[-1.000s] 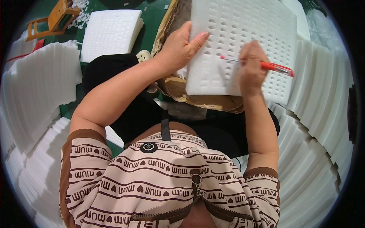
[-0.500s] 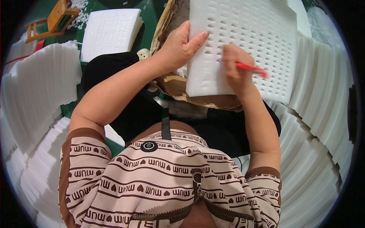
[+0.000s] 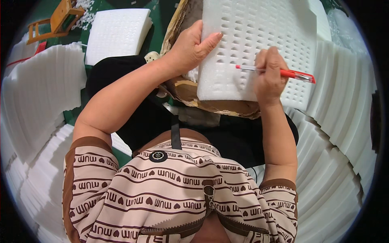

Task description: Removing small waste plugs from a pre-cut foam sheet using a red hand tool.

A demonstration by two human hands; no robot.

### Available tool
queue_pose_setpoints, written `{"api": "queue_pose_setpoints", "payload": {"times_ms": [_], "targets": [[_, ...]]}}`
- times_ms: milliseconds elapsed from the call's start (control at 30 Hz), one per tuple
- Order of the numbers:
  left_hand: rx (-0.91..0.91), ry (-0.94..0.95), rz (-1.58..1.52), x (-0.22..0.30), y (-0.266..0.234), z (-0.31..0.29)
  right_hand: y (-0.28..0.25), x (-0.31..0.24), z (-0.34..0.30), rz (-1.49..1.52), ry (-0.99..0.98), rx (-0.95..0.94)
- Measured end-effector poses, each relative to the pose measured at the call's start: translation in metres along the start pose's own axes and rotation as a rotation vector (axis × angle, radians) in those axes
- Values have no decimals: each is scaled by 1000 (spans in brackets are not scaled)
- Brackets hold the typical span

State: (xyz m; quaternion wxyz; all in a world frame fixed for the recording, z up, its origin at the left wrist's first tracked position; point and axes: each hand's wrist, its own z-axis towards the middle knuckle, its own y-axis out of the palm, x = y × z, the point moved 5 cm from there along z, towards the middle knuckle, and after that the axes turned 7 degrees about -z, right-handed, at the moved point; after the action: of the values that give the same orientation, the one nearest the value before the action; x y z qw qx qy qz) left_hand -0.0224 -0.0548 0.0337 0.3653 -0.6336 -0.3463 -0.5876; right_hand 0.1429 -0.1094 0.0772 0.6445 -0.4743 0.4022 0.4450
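Observation:
A white foam sheet [image 3: 259,24] with rows of small slots rests over a cardboard box [image 3: 227,108] in front of me. My left hand [image 3: 193,47] grips its left edge, thumb on top and fingers hidden beneath. Over the lower right part of the sheet, my right hand [image 3: 270,77] is closed around a red pen [image 3: 288,73]. The pen lies sideways across the fist, with its clear barrel pointing left and its red end right. Toward the sheet's lower left, the slots look shallow or still filled with foam.
Stacked white foam sheets stand on the left [image 3: 40,89] and right [image 3: 344,81]. Another foam sheet [image 3: 116,34] lies on the green floor [image 3: 160,20] at the far left. Beyond it are a small wooden chair [image 3: 60,20] and scattered foam bits [image 3: 84,14].
My right hand has moved right across the sheet with the pen, which now lies more level and shows its clear barrel. My left hand has stayed on the edge.

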Motion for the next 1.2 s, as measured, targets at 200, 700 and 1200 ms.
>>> {"api": "queue_pose_setpoints", "payload": {"times_ms": [200, 700, 1200], "targets": [[-16, -42, -145, 0, 2, 1, -8, 3, -7, 55, 94, 33], [-10, -45, -90, -9, 4, 3, 25, -4, -3, -182, -217, -137], [-81, -277, -92, -23, 18, -18, 1, 13, 3, -46, 164, 70]]}}
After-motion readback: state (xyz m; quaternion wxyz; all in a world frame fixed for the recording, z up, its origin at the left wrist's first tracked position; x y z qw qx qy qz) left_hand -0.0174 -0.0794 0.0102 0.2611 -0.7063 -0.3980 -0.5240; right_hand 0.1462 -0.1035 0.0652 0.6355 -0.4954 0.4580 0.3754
